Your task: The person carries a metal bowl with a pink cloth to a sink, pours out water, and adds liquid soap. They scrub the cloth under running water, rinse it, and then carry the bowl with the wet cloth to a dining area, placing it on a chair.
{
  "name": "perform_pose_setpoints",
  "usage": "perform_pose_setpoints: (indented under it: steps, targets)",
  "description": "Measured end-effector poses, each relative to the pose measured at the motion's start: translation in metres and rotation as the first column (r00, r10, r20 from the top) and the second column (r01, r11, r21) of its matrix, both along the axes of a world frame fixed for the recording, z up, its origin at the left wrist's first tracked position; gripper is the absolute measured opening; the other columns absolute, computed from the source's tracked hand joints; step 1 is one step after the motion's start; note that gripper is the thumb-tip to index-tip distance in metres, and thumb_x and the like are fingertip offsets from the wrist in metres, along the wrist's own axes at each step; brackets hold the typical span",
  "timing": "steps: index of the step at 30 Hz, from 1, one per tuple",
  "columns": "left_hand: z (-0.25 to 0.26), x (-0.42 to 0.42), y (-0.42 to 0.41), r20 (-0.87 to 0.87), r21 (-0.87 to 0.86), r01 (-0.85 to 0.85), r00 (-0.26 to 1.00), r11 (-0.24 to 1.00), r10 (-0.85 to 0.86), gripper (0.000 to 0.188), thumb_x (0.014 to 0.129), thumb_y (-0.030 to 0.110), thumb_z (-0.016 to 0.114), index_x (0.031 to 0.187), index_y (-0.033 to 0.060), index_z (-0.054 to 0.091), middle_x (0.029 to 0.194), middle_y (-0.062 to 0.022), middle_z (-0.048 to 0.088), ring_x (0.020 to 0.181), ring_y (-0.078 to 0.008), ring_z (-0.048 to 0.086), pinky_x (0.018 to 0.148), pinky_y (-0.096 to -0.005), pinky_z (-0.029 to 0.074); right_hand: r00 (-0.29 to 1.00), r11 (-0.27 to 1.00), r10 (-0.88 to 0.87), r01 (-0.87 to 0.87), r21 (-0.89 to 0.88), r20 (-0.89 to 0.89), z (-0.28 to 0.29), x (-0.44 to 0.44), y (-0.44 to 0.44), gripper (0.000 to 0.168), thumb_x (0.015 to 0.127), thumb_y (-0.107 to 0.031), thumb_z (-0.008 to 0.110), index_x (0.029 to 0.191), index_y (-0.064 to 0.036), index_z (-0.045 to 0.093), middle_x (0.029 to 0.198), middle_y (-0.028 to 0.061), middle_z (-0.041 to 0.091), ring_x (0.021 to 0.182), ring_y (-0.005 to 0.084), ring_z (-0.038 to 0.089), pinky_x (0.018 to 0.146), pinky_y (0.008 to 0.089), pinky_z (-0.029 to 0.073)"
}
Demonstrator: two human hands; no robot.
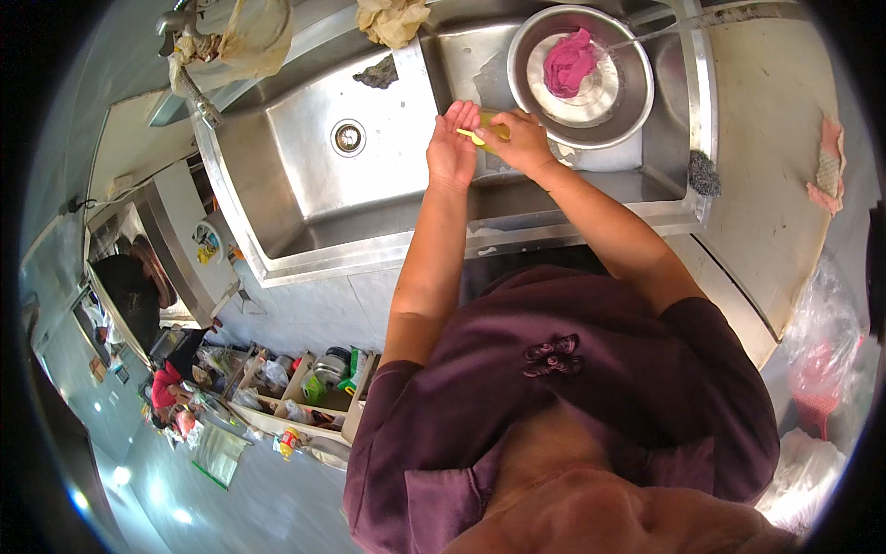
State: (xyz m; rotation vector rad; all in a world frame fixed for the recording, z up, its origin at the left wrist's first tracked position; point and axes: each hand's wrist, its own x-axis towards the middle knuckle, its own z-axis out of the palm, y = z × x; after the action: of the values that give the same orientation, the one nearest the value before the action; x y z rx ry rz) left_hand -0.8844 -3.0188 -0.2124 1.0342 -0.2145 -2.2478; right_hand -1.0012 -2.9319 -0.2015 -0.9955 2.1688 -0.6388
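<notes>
My left hand [453, 149] is held palm up over the double steel sink [387, 208], its fingers slightly curled and nothing seen in it. My right hand [522, 142] grips a yellow pump bottle [493, 123], tilted so that its nozzle reaches over the left palm. My fingers hide part of the bottle. Just beyond my right hand stands a round metal basin [522, 104] in the right-hand bowl of the sink. A crumpled pink cloth [569, 64] lies inside it, and a thin stream of water runs in from a faucet [734, 15].
A drain [348, 138] and a dark scouring pad [377, 73] are in the left bowl. A beige cloth [393, 21] hangs over the back edge. Steel wool [704, 173] rests on the right rim. Another person [169, 388] is far off at left, beyond a stocked shelf [291, 415].
</notes>
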Motion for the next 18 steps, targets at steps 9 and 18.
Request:
perform_pose_setpoints:
  steps: [9, 18]
  targets:
    - [-0.005, -0.007, 0.011, 0.007, -0.014, -0.125, 0.992, 0.992, 0.125, 0.049, 0.105, 0.031, 0.025, 0.128, -0.0081, 0.043, 0.129, -0.0218, 0.050, 0.120, -0.0313, 0.050, 0.105, -0.0400, 0.043, 0.999, 0.991, 0.027, -0.024, 0.134, -0.019, 0.012, 0.000, -0.003, 0.048, 0.080, -0.053, 0.065, 0.106, -0.012, 0.061, 0.116, 0.0081, 0.059, 0.113, 0.0309, 0.051, 0.092, 0.0491, 0.042]
    - [-0.005, -0.017, 0.010, 0.038, -0.018, -0.190, 0.981, 0.982, 0.191, 0.042, 0.104, 0.029, 0.032, 0.121, -0.0061, 0.048, 0.123, -0.0203, 0.054, 0.116, -0.0304, 0.053, 0.103, -0.0401, 0.043, 0.999, 1.000, 0.007, -0.006, 0.031, -0.031, 0.001, -0.008, 0.000, 0.046, 0.083, -0.048, 0.064, 0.104, -0.008, 0.060, 0.109, 0.0111, 0.061, 0.109, 0.0309, 0.054, 0.090, 0.0486, 0.043]
